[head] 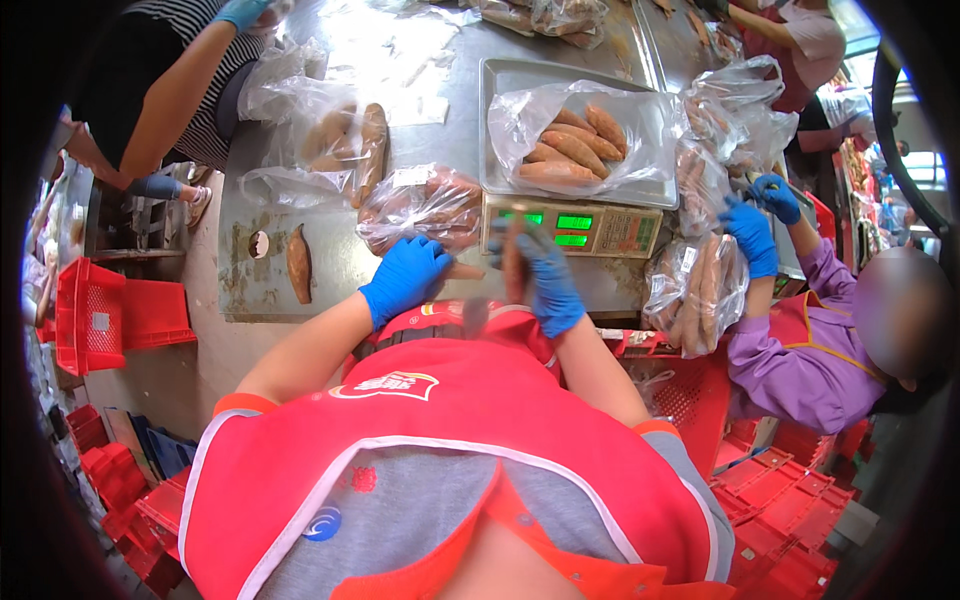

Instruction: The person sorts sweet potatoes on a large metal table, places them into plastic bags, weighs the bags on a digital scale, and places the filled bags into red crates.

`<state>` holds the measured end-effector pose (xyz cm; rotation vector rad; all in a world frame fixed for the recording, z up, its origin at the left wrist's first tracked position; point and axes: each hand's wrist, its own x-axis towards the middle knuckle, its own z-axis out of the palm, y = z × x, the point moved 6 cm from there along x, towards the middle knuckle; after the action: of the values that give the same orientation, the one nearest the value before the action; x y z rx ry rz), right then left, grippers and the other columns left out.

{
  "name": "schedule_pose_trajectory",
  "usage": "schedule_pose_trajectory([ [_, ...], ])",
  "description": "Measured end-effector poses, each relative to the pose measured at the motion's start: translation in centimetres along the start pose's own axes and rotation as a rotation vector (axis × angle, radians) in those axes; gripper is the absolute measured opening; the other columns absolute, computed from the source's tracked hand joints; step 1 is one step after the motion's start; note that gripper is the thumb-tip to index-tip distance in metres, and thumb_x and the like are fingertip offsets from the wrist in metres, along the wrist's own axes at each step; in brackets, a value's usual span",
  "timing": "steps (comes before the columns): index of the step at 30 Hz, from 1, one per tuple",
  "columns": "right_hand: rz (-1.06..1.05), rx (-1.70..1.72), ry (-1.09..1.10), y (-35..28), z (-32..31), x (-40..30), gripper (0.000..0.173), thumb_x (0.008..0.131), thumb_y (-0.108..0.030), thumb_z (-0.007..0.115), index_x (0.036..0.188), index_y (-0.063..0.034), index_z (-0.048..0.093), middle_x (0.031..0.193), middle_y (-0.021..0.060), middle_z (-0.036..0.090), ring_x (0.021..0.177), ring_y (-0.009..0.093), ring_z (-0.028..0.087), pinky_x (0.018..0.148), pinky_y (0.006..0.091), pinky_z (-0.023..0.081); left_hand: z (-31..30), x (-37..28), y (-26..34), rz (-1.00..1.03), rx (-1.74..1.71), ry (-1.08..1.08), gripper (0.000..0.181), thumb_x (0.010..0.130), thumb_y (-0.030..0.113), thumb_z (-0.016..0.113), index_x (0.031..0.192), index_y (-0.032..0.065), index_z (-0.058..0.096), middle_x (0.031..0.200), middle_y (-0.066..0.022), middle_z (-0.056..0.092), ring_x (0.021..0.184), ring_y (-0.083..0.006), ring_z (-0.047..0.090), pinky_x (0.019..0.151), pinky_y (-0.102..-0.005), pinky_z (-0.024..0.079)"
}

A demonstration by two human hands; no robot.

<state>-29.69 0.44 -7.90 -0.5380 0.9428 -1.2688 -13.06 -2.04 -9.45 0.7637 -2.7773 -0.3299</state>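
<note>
My left hand (409, 277), in a blue glove, is closed around a sweet potato (463, 271) whose tip sticks out to the right. In my right hand (546, 274), gloved too and blurred, is another sweet potato (514, 259), held upright before the scale. A metal tray (491, 169) rests on the digital scale (600, 231) and bears an open clear plastic bag (510, 124) of sweet potatoes (574, 146). Left of the scale lies a filled bag (424, 206) with a label. One loose sweet potato (298, 264) lies farther left. A small dark blurred thing (475, 316) shows before my apron.
Filled bags (697, 292) stand right of the scale, near a co-worker's gloved hands (752, 225). Another open bag (322, 142) lies at the left, near a person in stripes (187, 82). The steel table (255, 289) has a round hole. Red crates (90, 315) flank the floor.
</note>
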Motion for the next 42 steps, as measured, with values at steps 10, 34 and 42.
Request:
schedule_pose_trajectory([
  [10,-0.512,-0.496,-0.092,-3.9,12.1,12.4,0.022,0.086,-0.014,0.053,0.106,-0.0076,0.057,0.085,0.0049,0.06,0.079,0.015,0.056,0.07,0.0278,0.045,-1.0,-0.2,-1.0,-0.147,-0.244,-0.14,0.026,0.071,0.026,0.064,0.089,0.0077,0.06,0.079,-0.0121,0.058,0.075,-0.03,0.056,0.064,-0.0393,0.045],
  [34,-0.156,-0.709,0.043,-32.7,-12.3,32.5,0.033,0.09,-0.029,0.043,0.102,-0.0031,0.06,0.091,0.0086,0.063,0.084,0.015,0.059,0.08,0.0282,0.044,2.4,20.9,-22.7,-0.682,0.199,0.161,0.055,0.079,0.036,0.051,0.127,0.0119,0.041,0.135,-0.0184,0.03,0.126,-0.0367,0.022,0.102,-0.0498,0.013],
  [42,-0.769,-1.543,0.647,-34.2,-21.4,58.4,0.05,0.071,-0.025,0.06,0.118,-0.0157,0.047,0.121,0.0119,0.045,0.104,0.029,0.05,0.087,0.0399,0.042,3.1,21.7,-23.5,-0.74,0.258,0.032,0.054,0.077,0.032,0.055,0.125,0.0116,0.042,0.132,-0.0182,0.032,0.124,-0.037,0.024,0.101,-0.0504,0.016],
])
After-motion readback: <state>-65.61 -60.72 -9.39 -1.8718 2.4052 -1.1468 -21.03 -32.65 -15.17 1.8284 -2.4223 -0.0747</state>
